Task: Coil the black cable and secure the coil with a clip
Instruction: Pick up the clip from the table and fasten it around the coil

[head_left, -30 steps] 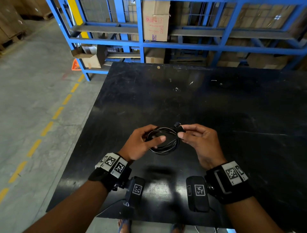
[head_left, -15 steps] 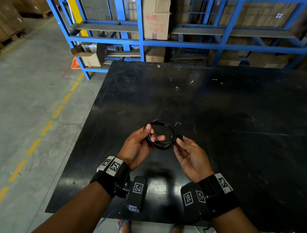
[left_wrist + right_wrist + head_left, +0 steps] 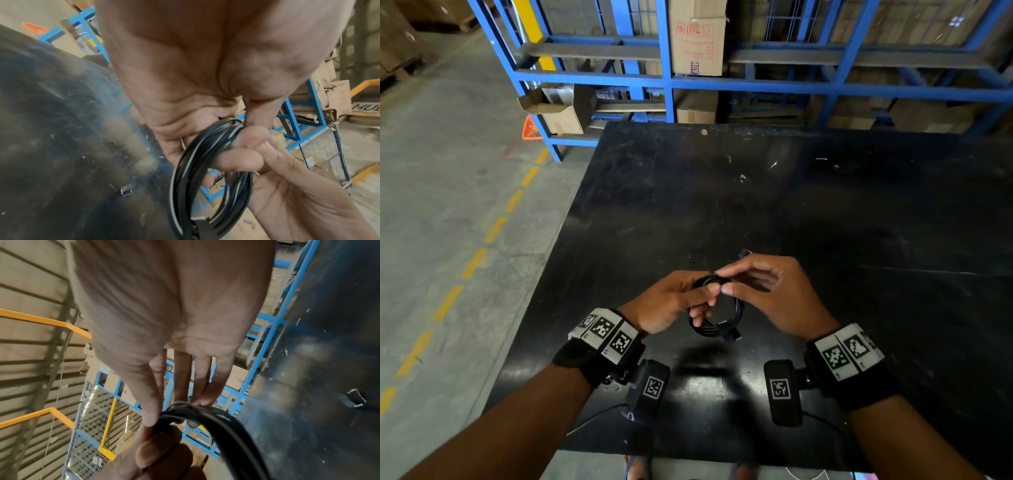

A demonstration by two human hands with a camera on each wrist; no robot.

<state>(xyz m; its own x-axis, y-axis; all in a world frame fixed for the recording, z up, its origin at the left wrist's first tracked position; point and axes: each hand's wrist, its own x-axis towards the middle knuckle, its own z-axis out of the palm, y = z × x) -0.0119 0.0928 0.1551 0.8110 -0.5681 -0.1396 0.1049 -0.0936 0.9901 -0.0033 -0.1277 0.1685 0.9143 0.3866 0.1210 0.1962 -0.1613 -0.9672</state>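
Note:
The black cable (image 3: pixel 724 320) is wound into a small coil held just above the black table (image 3: pixel 859 240). My left hand (image 3: pixel 709 294) pinches the coil's top between thumb and fingers. My right hand (image 3: pixel 726 282) meets it there, thumb and fingertips pinching the same strands (image 3: pixel 205 412). The loops hang below both hands, with a plug end (image 3: pixel 734 334) at the bottom. In the left wrist view the coil (image 3: pixel 185 178) drops from the fingers. A small black clip (image 3: pixel 743 253) lies on the table just beyond the hands, also seen as the clip (image 3: pixel 127 190) and the clip (image 3: pixel 355 400).
Blue steel racking (image 3: pixel 671 78) with cardboard boxes (image 3: pixel 697 41) stands behind the table's far edge. To the left, the concrete floor (image 3: pixel 448 205) carries a dashed yellow line. The table's left edge (image 3: pixel 541 274) runs close to my left arm.
My right hand has come up from below the coil's right side and over to its top. The coil, which stood up from the left hand, now hangs down below both hands.

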